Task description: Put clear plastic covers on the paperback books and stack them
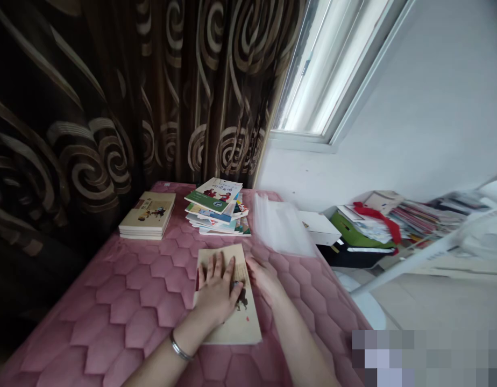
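Book (244,321) lies under spread left fingers (218,264), beside right fingers (255,265).

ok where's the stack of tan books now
In the head view, the stack of tan books sits toward the back left of the pink quilted surface, near the dark curtain, left of the mixed book pile.

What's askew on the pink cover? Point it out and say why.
The middle pile near the curtain: its books jut out at different angles, whereas the left pile is neatly squared. The book under the left hand lies flat, and no spill shows.
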### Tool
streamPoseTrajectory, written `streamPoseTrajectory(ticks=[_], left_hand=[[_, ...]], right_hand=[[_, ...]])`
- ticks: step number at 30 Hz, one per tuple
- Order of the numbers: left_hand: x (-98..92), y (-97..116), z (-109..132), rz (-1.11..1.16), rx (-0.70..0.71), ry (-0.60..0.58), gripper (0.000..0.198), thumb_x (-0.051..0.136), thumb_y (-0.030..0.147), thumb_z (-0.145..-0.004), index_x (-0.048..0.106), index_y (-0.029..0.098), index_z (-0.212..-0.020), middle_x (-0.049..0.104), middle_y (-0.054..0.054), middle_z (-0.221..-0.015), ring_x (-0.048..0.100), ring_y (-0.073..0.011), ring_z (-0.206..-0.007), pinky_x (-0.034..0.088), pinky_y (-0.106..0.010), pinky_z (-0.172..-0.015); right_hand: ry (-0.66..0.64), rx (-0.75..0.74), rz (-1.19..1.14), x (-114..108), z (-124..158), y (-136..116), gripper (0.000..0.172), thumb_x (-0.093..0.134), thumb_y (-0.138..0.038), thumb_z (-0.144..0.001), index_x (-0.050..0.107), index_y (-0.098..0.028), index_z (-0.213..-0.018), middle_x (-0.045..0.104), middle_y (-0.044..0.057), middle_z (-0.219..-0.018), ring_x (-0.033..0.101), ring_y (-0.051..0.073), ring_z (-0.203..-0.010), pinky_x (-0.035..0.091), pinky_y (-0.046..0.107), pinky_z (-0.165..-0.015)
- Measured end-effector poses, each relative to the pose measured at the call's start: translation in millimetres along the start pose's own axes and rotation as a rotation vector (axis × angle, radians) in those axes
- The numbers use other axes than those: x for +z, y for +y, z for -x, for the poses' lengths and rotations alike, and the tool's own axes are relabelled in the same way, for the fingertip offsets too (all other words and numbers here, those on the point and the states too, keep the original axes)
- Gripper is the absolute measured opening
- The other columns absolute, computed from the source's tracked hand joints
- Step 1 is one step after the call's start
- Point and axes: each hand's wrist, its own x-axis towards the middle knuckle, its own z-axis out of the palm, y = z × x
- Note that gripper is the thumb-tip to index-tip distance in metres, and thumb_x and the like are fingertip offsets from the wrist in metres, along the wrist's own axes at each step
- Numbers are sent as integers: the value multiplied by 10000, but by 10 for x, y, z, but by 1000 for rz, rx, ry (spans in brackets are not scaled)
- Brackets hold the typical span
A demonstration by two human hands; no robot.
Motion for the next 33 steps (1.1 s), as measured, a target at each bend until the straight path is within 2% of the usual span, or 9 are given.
streamPoseTrajectory(ticks=[2, 5, 8, 12, 15, 19, 24, 30, 33], left_hand=[[63, 3, 3, -45, 10, 25, 622, 308, 552, -913, 205, 314, -1478, 123, -78, -1575, 53, -322, -1443, 59, -592, -1128], [142, -2, 4, -95, 13, 44, 627, 317, 553, -908, 201, 316, -1477, 135, -82, -1576, 71, -338, -1441, 66, -605, -1121], [184, -17, -2, -121, 22, 40, 620, 336, 534, -907, 206, 323, -1475, 128, -75, -1579, 73, -334, -1442, 69, -599, -1124], [137, -97, -16, -103, 32, 30, 593, 320, 505, -918, 242, 306, -1471, 157, -55, -1576, 84, -291, -1448, 69, -552, -1145], [35, -236, -12, -76, -45, 28, 577, 323, 462, -924, 272, 275, -1468, 178, -60, -1572, 106, -293, -1445, 86, -552, -1144], [-58, -463, 21, 4, -188, 85, 542, 330, 396, -932, 313, 260, -1457, 224, -113, -1558, 222, -347, -1408, 269, -557, -1078], [-65, -582, -4, 157, -182, 220, 414, 341, 187, -911, 519, 154, -1283, 574, -157, -1264, 527, -254, -1186, 397, -425, -1011], [-112, -705, -142, 580, -334, 253, 343, 522, 133, -818, 525, 141, -1160, 674, -122, -1125, 641, -195, -1041, 484, -319, -920], [-110, -803, -182, 672, -386, 306, 289, 535, 171, -826, 536, 148, -1114, 696, -115, -1095, 658, -193, -1026, 498, -317, -908]], right_hand=[[67, -108, 291, -2, -32, 27, 291, 501, -362, -856, 696, -180, -972, 723, 73, -1013, 659, 212, -969, 501, 291, -835], [144, -199, 637, 76, -6, 29, 338, 418, -227, -882, 631, -171, -1140, 688, 83, -1115, 645, 184, -1006, 473, 268, -883], [197, -214, 893, 161, 73, 3, 431, 357, -213, -927, 496, -192, -1334, 665, 106, -1153, 651, 189, -999, 471, 272, -859], [155, -171, 1151, 188, 145, -25, 427, 327, -214, -946, 527, -312, -1311, 659, 89, -1127, 670, 201, -923, 474, 277, -759], [149, -172, 1211, 170, 149, -27, 412, 334, -237, -950, 533, -341, -1296, 656, 81, -1115, 675, 204, -899, 467, 269, -712], [123, -165, 1245, 161, 143, -16, 419, 303, -266, -963, 491, -331, -1332, 705, 80, -991, 686, 215, -848, 468, 274, -679], [87, -180, 1319, 162, 142, 2, 481, 355, -187, -924, 412, -260, -1396, 726, 92, -875, 692, 207, -780, 468, 259, -665], [110, -195, 1284, 161, 129, 17, 521, 387, -116, -867, 458, -245, -1367, 732, 71, -886, 692, 195, -794, 463, 245, -687], [140, -178, 1245, 195, 124, 16, 491, 369, -129, -886, 486, -256, -1346, 733, 68, -897, 691, 193, -806, 464, 243, -688]])
